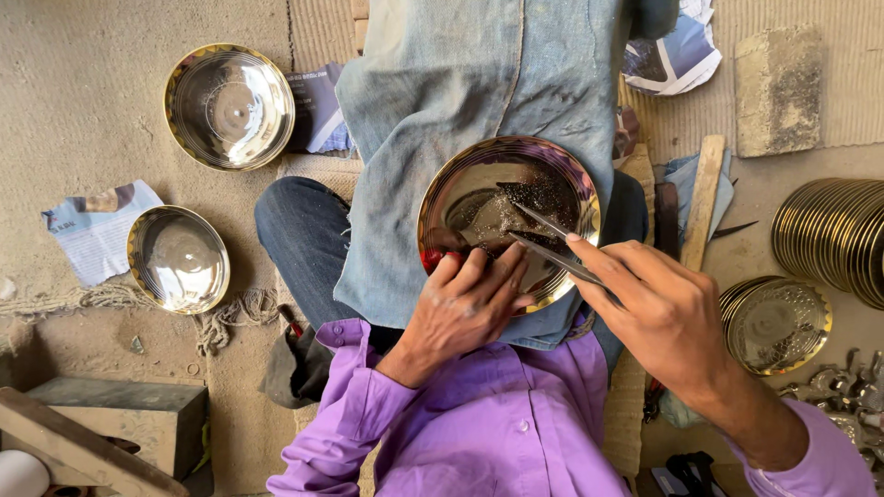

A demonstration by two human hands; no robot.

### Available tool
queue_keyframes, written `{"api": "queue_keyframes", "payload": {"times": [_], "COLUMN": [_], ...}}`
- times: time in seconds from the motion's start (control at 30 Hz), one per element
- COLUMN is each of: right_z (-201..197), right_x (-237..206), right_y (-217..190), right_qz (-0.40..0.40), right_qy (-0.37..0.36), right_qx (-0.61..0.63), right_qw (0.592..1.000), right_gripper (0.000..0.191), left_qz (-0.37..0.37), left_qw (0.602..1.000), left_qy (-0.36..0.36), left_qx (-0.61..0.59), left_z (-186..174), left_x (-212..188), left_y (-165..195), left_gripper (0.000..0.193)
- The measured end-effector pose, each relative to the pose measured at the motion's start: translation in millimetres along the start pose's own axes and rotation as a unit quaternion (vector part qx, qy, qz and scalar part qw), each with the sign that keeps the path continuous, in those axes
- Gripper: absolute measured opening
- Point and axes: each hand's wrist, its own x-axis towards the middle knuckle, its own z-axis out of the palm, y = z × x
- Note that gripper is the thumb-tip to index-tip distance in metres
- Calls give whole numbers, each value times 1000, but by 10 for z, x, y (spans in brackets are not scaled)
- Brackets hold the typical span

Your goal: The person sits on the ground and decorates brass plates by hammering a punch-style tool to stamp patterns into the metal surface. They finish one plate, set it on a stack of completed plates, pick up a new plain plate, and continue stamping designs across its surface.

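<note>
The right hand (668, 317) has its grip pinched shut on a thin metal tool (552, 250) whose long axis slants up-left across the brass plate (508, 216) on the lap, while the left hand (465, 308), nearer the rim, clamps that plate's lower edge.

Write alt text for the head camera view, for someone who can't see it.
A seated person's left hand steadies a shiny brass plate on their lap while the right hand presses a thin metal tool into it. More plates lie around.
</note>
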Motion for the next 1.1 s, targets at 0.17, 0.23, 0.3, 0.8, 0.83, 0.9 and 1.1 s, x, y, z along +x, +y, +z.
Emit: {"api": "queue_keyframes", "payload": {"times": [0.17, 0.23, 0.3, 0.8, 0.83, 0.9, 1.1], "right_z": [7, 30, 51, 109, 114, 125, 142], "right_x": [149, 191, 218, 226, 222, 219, 215], "right_y": [-54, -58, -59, -67, -69, -69, -55], "right_qz": [-30, -33, -32, -23, -24, -26, -25], "right_qy": [-25, -33, -38, -58, -57, -54, -55], "right_qx": [-16, -18, -21, -26, -26, -25, -23], "right_qw": [999, 999, 999, 998, 998, 998, 998], "right_gripper": [48, 49, 51, 52, 52, 51, 51], "left_qz": [-13, -14, -13, -23, -24, -26, -24], "left_qw": [999, 999, 999, 1000, 999, 999, 999], "left_qy": [-20, -21, -23, -7, -7, -6, -5], "left_qx": [28, 34, 36, 20, 19, 19, 27], "left_z": [-15, -27, -27, 29, 31, 33, 34], "left_x": [-11, -8, -3, -32, -33, -34, -37], "left_y": [-66, -92, -114, -171, -169, -169, -176], "left_gripper": [50, 50, 51, 48, 49, 49, 49]}}
